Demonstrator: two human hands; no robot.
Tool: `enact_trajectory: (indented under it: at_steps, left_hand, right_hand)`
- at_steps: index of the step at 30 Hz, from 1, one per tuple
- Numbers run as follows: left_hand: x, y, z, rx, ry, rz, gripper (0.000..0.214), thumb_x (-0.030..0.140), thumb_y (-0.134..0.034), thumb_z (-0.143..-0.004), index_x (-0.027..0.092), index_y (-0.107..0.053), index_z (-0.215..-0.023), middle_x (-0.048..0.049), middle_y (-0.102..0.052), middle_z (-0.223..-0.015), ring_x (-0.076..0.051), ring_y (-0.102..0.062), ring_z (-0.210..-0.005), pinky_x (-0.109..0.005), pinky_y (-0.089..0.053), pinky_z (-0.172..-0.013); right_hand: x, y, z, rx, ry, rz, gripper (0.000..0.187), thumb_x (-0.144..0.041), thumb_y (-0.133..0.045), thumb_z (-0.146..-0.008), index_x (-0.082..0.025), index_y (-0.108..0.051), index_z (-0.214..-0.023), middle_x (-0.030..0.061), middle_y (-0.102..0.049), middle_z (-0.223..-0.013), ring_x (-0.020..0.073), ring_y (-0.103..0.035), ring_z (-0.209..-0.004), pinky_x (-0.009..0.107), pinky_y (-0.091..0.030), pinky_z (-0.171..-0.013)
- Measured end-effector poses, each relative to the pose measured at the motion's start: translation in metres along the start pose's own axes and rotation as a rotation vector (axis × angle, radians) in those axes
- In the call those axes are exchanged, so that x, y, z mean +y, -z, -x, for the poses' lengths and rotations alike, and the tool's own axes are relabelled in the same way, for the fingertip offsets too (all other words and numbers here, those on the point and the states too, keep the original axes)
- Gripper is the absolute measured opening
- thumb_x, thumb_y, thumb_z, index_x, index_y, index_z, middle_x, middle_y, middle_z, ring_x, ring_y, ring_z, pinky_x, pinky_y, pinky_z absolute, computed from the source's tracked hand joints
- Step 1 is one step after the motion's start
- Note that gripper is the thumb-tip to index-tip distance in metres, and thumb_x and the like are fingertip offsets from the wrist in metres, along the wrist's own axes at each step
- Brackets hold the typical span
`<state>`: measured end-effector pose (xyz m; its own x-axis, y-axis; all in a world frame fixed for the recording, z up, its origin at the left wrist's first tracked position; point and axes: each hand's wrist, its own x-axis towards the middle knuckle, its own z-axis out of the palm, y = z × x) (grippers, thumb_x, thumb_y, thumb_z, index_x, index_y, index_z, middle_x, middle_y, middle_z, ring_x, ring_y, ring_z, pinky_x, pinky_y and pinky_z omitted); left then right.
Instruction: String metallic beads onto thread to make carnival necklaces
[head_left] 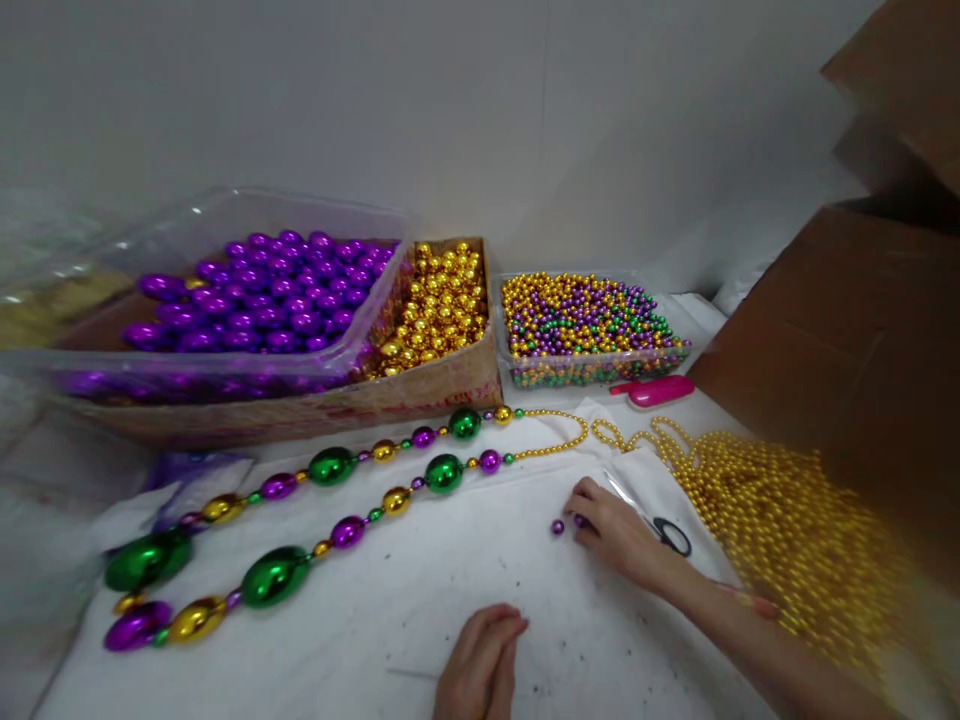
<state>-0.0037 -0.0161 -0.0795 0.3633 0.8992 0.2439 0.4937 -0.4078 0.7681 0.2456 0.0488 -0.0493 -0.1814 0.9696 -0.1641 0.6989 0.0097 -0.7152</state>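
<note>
My right hand rests low over the white cloth, its thumb and fingertips closed around a small purple bead. Just left of those fingertips lies another small purple bead. My left hand is at the bottom edge, fingers pressed together; what they hold, if anything, is hidden. A thin needle-like rod reaches up to its left side. Behind both hands stretches a looped necklace of green, gold and purple beads, ending in a fine gold bead chain. Scissors lie partly behind my right hand.
At the back stand a clear tub of purple beads, a cardboard box of gold beads and a clear tray of small mixed beads. Gold bead strands pile up at right, near a pink tool and large cardboard.
</note>
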Motion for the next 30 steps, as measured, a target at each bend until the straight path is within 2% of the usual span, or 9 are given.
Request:
enact_trajectory:
  at_steps: [3,6,10,14,18,21,23,25,30]
  left_hand:
    - [0.004,0.003,0.003,-0.012,0.046,-0.011,0.024,0.03,-0.047,-0.089,0.021,-0.068,-0.098,-0.0087,-0.067,-0.1,-0.018,-0.064,-0.095,-0.027,-0.053,-0.084]
    - [0.005,0.006,0.005,-0.01,0.078,-0.019,0.023,0.028,-0.048,-0.088,0.022,-0.068,-0.098,-0.0078,-0.066,-0.102,-0.018,-0.063,-0.096,-0.028,-0.053,-0.086]
    - [0.004,0.007,-0.013,0.004,0.154,-0.046,0.027,0.027,-0.045,-0.089,0.022,-0.064,-0.106,-0.008,-0.062,-0.109,-0.019,-0.06,-0.102,-0.033,-0.051,-0.089]
    - [0.001,-0.002,-0.053,0.013,0.178,-0.131,0.037,0.02,-0.043,-0.087,0.023,-0.054,-0.123,-0.0075,-0.053,-0.12,-0.019,-0.058,-0.105,-0.034,-0.05,-0.088]
    - [0.005,-0.021,-0.09,-0.067,0.079,-0.234,0.026,0.012,-0.043,-0.083,0.019,-0.062,-0.099,-0.0058,-0.059,-0.096,-0.019,-0.058,-0.093,-0.034,-0.049,-0.082]
    - [0.015,-0.037,-0.102,-0.125,0.037,-0.201,0.023,0.01,-0.041,-0.083,0.019,-0.061,-0.088,-0.0049,-0.059,-0.088,-0.018,-0.058,-0.085,-0.031,-0.049,-0.076]
    - [0.018,-0.047,-0.103,-0.136,-0.014,-0.172,0.024,0.01,-0.043,-0.083,0.02,-0.061,-0.094,-0.0047,-0.061,-0.092,-0.018,-0.058,-0.088,-0.031,-0.049,-0.078]
    - [0.014,-0.054,-0.1,-0.112,-0.065,-0.175,0.028,0.013,-0.047,-0.083,0.021,-0.061,-0.106,-0.0055,-0.063,-0.099,-0.02,-0.059,-0.094,-0.033,-0.05,-0.082]
    - [-0.012,-0.049,-0.093,-0.106,-0.149,-0.161,0.033,0.021,-0.053,-0.084,0.021,-0.059,-0.116,-0.0087,-0.064,-0.111,-0.022,-0.059,-0.105,-0.034,-0.05,-0.09]
  right_hand:
    - [0.008,0.011,-0.002,-0.031,0.006,-0.04,0.048,-0.003,-0.064,-0.062,-0.023,-0.065,-0.106,0.0034,-0.054,-0.108,0.0167,-0.056,-0.087,0.032,-0.044,-0.083]
    - [0.022,0.026,-0.006,-0.057,-0.009,-0.13,0.052,-0.004,-0.061,-0.063,-0.023,-0.063,-0.111,0.0032,-0.055,-0.109,0.0127,-0.059,-0.075,0.025,-0.051,-0.064]
    - [0.043,0.041,-0.006,0.055,-0.109,-0.222,0.035,-0.014,-0.048,-0.074,-0.018,-0.06,-0.107,0.0065,-0.054,-0.106,0.0142,-0.061,-0.074,0.019,-0.049,-0.041]
    - [0.053,0.043,0.001,0.138,-0.184,-0.234,0.019,-0.018,-0.049,-0.075,-0.017,-0.061,-0.089,0.0027,-0.057,-0.081,0.0134,-0.059,-0.062,0.018,-0.046,-0.036]
    - [0.046,0.04,0.003,0.169,-0.162,-0.191,0.014,-0.016,-0.054,-0.073,-0.017,-0.064,-0.083,0.0017,-0.061,-0.075,0.0138,-0.06,-0.06,0.017,-0.043,-0.036]
    - [0.038,0.047,-0.012,0.196,-0.125,-0.139,0.013,-0.014,-0.054,-0.075,-0.016,-0.066,-0.081,-0.0005,-0.06,-0.064,0.0122,-0.058,-0.054,0.018,-0.043,-0.037]
    - [0.034,0.065,-0.032,0.227,-0.1,-0.093,0.013,-0.013,-0.055,-0.077,-0.016,-0.066,-0.081,-0.0017,-0.06,-0.062,0.012,-0.059,-0.054,0.018,-0.045,-0.04]
    - [0.031,0.095,-0.057,0.291,-0.087,-0.037,0.012,-0.014,-0.054,-0.082,-0.015,-0.065,-0.086,-0.0013,-0.062,-0.067,0.0125,-0.061,-0.059,0.021,-0.049,-0.047]
    - [0.024,0.18,-0.134,0.469,-0.125,0.171,0.025,-0.03,-0.055,-0.09,-0.014,-0.058,-0.109,0.006,-0.062,-0.104,0.0177,-0.062,-0.086,0.035,-0.053,-0.073]
